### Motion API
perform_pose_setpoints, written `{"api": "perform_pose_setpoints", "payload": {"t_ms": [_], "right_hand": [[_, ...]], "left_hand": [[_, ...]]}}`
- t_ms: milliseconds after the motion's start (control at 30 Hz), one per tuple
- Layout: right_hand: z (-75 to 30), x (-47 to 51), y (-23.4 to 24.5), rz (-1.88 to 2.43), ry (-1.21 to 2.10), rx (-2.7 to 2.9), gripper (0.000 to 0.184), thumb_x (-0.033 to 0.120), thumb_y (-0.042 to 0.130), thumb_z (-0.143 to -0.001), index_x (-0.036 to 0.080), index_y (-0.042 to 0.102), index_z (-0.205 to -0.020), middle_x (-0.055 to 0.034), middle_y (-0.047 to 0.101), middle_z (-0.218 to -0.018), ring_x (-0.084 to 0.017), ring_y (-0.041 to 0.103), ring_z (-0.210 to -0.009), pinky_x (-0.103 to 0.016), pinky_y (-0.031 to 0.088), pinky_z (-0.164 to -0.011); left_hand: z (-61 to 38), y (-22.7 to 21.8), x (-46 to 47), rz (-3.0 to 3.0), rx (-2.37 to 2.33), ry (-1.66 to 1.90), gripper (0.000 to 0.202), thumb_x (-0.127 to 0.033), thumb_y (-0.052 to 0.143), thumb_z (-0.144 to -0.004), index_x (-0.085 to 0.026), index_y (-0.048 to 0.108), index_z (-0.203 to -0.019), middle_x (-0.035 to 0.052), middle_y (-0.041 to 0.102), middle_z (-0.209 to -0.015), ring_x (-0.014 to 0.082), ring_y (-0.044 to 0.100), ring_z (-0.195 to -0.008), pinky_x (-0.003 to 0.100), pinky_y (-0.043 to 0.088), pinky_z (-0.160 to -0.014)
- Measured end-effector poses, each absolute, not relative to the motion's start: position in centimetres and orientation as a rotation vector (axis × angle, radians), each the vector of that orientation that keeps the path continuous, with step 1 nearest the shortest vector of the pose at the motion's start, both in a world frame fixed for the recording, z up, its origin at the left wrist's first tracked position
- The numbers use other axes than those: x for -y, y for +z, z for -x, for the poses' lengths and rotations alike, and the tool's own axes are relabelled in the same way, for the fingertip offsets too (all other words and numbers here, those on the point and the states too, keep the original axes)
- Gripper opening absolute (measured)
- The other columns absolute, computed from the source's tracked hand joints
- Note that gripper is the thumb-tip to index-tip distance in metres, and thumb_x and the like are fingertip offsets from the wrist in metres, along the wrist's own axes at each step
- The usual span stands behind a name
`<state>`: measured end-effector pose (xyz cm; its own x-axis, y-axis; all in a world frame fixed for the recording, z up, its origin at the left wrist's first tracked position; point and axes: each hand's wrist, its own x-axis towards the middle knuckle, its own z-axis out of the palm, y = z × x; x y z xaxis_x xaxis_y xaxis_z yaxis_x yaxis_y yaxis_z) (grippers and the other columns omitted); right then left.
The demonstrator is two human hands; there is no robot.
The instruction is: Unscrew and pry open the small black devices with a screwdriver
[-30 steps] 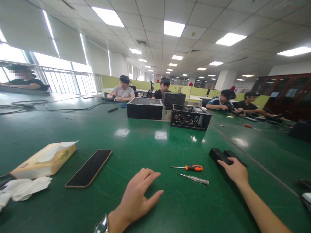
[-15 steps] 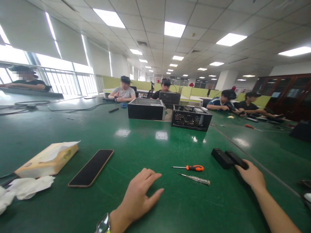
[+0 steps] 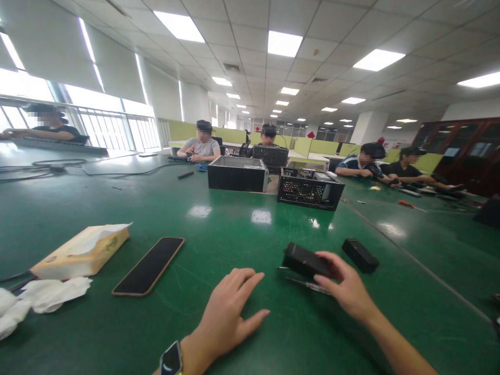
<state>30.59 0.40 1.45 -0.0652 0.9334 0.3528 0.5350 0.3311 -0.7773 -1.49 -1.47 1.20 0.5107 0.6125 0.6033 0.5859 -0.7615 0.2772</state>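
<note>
Between thumb and fingers, my right hand grips a black rectangular block and holds it above the table. Under it lies a clear-handled screwdriver, partly covered by my hand. Only the tip of a second screwdriver shows; the block hides its orange handle. A similar black block rests on the table to the right. My left hand is over the table at the middle front, fingers apart, holding nothing. A watch is on that wrist.
Left of my left hand are a phone, a tissue box and crumpled tissues. Farther back stand a black metal case and an opened computer chassis. Several people sit around the green table.
My right hand has lifted one black block from beside the other and carried it left, over the screwdrivers. My left hand has barely moved.
</note>
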Motion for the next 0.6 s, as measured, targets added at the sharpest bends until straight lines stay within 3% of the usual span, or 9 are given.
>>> {"api": "perform_pose_setpoints", "payload": {"t_ms": [100,233,333,433,533,600], "right_hand": [[-24.9,1.7,1.3,1.171,0.712,2.066,0.041,0.027,0.070,-0.078,0.022,0.061,-0.118,-0.0075,0.066,-0.115,-0.024,0.063,-0.099,-0.035,0.050,-0.087],[-22.9,3.0,0.7,1.163,0.775,2.157,0.046,0.021,0.073,-0.073,0.022,0.061,-0.117,-0.0056,0.066,-0.109,-0.022,0.061,-0.093,-0.034,0.049,-0.083],[-24.0,2.4,0.2,1.145,0.760,2.161,0.051,0.027,0.073,-0.075,0.023,0.058,-0.123,-0.0058,0.065,-0.110,-0.020,0.060,-0.086,-0.032,0.049,-0.078],[-26.2,0.9,0.0,1.179,0.521,2.086,0.034,0.038,0.062,-0.086,0.022,0.061,-0.116,-0.0056,0.064,-0.098,-0.020,0.058,-0.080,-0.033,0.048,-0.075],[-29.3,-1.2,-0.2,1.383,0.267,1.921,0.029,0.042,0.053,-0.091,0.020,0.065,-0.107,-0.0087,0.063,-0.102,-0.024,0.059,-0.093,-0.037,0.047,-0.084],[-31.3,-2.4,-0.6,1.471,0.234,1.865,0.034,0.042,0.053,-0.090,0.019,0.063,-0.112,-0.0121,0.062,-0.113,-0.028,0.057,-0.105,-0.043,0.046,-0.091]], "left_hand": [[1.4,1.2,1.6,-2.713,-1.104,1.007,0.065,-0.045,0.076,-0.079,-0.015,0.053,-0.132,0.0151,0.060,-0.119,0.0316,0.058,-0.105,0.046,0.051,-0.088],[1.1,1.4,1.4,-2.627,-1.123,0.804,0.047,-0.050,0.078,-0.074,-0.019,0.067,-0.108,0.0094,0.065,-0.102,0.0292,0.060,-0.092,0.044,0.051,-0.079],[1.0,1.4,1.3,-2.552,-1.117,0.793,0.039,-0.049,0.077,-0.076,-0.019,0.069,-0.100,0.0079,0.066,-0.095,0.0273,0.059,-0.088,0.042,0.050,-0.078],[1.0,1.4,1.2,-2.536,-1.098,0.815,0.039,-0.048,0.074,-0.078,-0.018,0.069,-0.102,0.0084,0.065,-0.095,0.0271,0.058,-0.088,0.042,0.049,-0.079],[1.0,1.5,1.3,-2.534,-1.087,0.808,0.037,-0.049,0.071,-0.081,-0.018,0.069,-0.103,0.0087,0.065,-0.095,0.0267,0.058,-0.087,0.042,0.049,-0.078],[1.1,1.5,1.4,-2.533,-1.087,0.806,0.036,-0.048,0.069,-0.083,-0.019,0.069,-0.103,0.0086,0.065,-0.095,0.0263,0.058,-0.087,0.041,0.049,-0.078]]}}
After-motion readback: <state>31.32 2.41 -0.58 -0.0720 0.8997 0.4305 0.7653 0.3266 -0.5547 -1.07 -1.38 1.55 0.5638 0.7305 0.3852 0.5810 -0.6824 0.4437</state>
